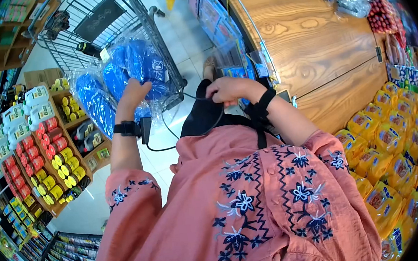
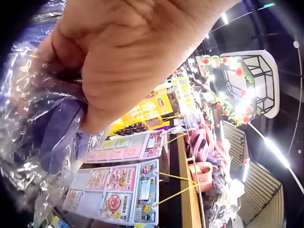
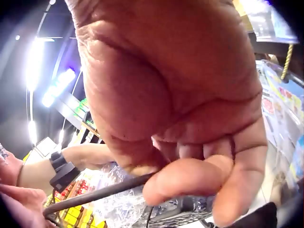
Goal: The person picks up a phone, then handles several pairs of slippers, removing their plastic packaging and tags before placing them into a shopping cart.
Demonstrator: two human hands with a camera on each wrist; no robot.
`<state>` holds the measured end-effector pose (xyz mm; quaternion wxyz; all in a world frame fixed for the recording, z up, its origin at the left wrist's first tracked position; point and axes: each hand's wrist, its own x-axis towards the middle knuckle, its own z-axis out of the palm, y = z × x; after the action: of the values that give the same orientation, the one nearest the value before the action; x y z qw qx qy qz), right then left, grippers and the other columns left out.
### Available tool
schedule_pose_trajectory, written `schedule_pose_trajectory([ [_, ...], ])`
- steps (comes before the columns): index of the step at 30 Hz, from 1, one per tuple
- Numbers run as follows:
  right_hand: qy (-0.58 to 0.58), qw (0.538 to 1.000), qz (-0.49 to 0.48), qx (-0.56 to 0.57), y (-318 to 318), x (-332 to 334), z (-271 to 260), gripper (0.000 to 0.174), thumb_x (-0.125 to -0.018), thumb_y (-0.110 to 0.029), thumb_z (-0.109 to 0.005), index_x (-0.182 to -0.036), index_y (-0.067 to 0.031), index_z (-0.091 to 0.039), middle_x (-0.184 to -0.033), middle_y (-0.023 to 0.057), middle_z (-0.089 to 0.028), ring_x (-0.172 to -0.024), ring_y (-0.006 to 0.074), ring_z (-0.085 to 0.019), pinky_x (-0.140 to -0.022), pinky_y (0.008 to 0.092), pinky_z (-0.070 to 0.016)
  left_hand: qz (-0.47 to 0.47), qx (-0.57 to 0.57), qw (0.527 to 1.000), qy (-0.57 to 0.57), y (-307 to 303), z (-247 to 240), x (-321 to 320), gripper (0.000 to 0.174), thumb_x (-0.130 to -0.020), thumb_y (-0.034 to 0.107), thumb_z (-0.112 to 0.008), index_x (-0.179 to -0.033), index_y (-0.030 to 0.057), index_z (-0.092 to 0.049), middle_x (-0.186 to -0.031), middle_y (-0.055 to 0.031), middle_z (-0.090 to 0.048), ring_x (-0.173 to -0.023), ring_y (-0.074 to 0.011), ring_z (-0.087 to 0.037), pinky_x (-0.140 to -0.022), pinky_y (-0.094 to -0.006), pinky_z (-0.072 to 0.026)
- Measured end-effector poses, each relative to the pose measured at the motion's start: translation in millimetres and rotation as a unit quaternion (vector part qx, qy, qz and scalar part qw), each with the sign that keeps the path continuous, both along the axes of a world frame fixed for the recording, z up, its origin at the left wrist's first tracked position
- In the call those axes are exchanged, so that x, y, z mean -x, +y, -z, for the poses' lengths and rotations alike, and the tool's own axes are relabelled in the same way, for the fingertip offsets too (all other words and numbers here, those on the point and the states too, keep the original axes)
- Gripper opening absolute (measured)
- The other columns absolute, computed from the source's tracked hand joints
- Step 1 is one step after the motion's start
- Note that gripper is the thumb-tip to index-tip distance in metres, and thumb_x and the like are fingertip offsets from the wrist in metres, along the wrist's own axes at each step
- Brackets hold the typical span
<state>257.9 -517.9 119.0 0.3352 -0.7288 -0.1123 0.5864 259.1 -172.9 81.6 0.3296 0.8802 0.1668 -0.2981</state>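
My left hand (image 1: pixel 135 93) grips a pair of blue slippers (image 1: pixel 143 61) in a clear plastic bag, over the near end of a shopping cart (image 1: pixel 150 29). In the left wrist view, thumb and fingers close on the crinkled wrapping (image 2: pixel 28 166), and the palm hides part of it. More bagged blue slippers (image 1: pixel 94 94) lie just to the left. Near my waist, my right hand (image 1: pixel 235 88) has its fingers curled. The right wrist view shows it pinching a black cable (image 3: pixel 104 192) between thumb and fingers.
A wooden display table (image 1: pixel 300 29) stands on the right, with hanging packets (image 1: pixel 217 17) along its side and yellow packages (image 1: pixel 378 138) nearby. At the left is a shelf of red and yellow jars (image 1: pixel 57 144) and white jugs (image 1: pixel 37 95). A black bag (image 1: pixel 200 116) hangs before me.
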Motion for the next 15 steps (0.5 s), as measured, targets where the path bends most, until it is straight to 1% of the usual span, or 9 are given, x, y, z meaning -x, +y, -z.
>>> schedule_pose_trajectory([
  [1,0.008,0.999,-0.028,0.013,-6.0,-0.1,4.3,0.039,-0.086,-0.017,-0.057,-0.123,-0.0118,-0.066,-0.068,0.0067,-0.064,-0.05,0.017,-0.059,-0.046,0.0323,-0.0497,0.01,-0.023,1.0,0.002,-6.3,-2.7,2.5,0.065,-0.082,0.039,-0.066,-0.107,-0.0202,-0.06,-0.104,-0.0361,-0.066,-0.102,-0.045,-0.067,-0.087,-0.0444,-0.0526],
  [2,0.016,1.0,-0.012,0.017,-11.2,4.6,12.1,0.035,-0.086,-0.018,-0.057,-0.118,-0.0108,-0.068,-0.067,0.0063,-0.064,-0.05,0.0169,-0.059,-0.047,0.0334,-0.0495,0.028,-0.047,0.999,0.0,-11.7,-6.2,4.2,0.066,-0.082,0.038,-0.068,-0.109,-0.0213,-0.057,-0.106,-0.0401,-0.064,-0.107,-0.0489,-0.063,-0.091,-0.0447,-0.0509],
  [5,0.013,0.998,-0.058,0.03,-21.0,8.3,15.0,0.029,-0.086,-0.019,-0.057,-0.11,-0.0103,-0.071,-0.065,0.006,-0.063,-0.05,0.0169,-0.059,-0.047,0.033,-0.0494,0.015,-0.061,0.997,-0.052,-22.7,2.9,16.1,0.07,-0.082,0.036,-0.071,-0.114,-0.0231,-0.051,-0.107,-0.0402,-0.063,-0.109,-0.0484,-0.063,-0.092,-0.0441,-0.0511],
  [6,0.022,0.999,-0.041,0.024,-23.0,10.1,6.1,0.024,-0.086,-0.021,-0.058,-0.102,-0.0087,-0.072,-0.063,0.0054,-0.062,-0.05,0.0168,-0.059,-0.048,0.0327,-0.0497,0.003,-0.073,0.995,-0.061,-24.2,12.2,18.7,0.076,-0.082,0.036,-0.074,-0.118,-0.024,-0.046,-0.108,-0.0407,-0.063,-0.109,-0.0485,-0.063,-0.093,-0.0442,-0.0508],
  [9,0.066,0.997,-0.01,-0.035,-32.8,10.7,-18.0,0.023,-0.086,-0.023,-0.059,-0.098,-0.007,-0.071,-0.063,0.0049,-0.061,-0.051,0.0163,-0.058,-0.048,0.0324,-0.0488,-0.008,-0.084,0.994,-0.063,-31.3,7.1,16.0,0.078,-0.082,0.039,-0.075,-0.119,-0.0226,-0.044,-0.107,-0.0399,-0.063,-0.107,-0.0486,-0.064,-0.092,-0.0454,-0.0512],
  [10,0.062,0.998,-0.008,-0.027,-35.1,9.8,-23.0,0.022,-0.086,-0.023,-0.059,-0.096,-0.0058,-0.069,-0.063,0.0041,-0.061,-0.052,0.0155,-0.057,-0.047,0.0318,-0.0476,-0.004,-0.092,0.994,-0.067,-30.4,13.2,16.4,0.079,-0.082,0.039,-0.075,-0.119,-0.022,-0.043,-0.106,-0.0396,-0.064,-0.105,-0.0488,-0.064,-0.092,-0.0459,-0.0515],
  [12,0.056,0.998,-0.002,-0.02,-39.9,8.1,-17.9,0.022,-0.086,-0.023,-0.059,-0.097,-0.006,-0.069,-0.063,0.0036,-0.06,-0.052,0.0152,-0.057,-0.047,0.0315,-0.0471,0.005,-0.11,0.99,-0.084,-25.2,31.5,13.8,0.079,-0.083,0.04,-0.075,-0.12,-0.0209,-0.04,-0.104,-0.039,-0.064,-0.103,-0.0491,-0.065,-0.09,-0.0469,-0.0521],
  [15,0.058,0.998,0.021,-0.007,-42.2,8.1,-5.2,0.023,-0.086,-0.022,-0.059,-0.1,-0.0065,-0.068,-0.064,0.0033,-0.06,-0.052,0.0156,-0.057,-0.047,0.0317,-0.0477,-0.009,-0.127,0.989,-0.074,-29.8,31.5,11.8,0.079,-0.084,0.039,-0.074,-0.121,-0.0199,-0.037,-0.104,-0.0386,-0.065,-0.102,-0.0498,-0.065,-0.09,-0.0472,-0.0524],
])
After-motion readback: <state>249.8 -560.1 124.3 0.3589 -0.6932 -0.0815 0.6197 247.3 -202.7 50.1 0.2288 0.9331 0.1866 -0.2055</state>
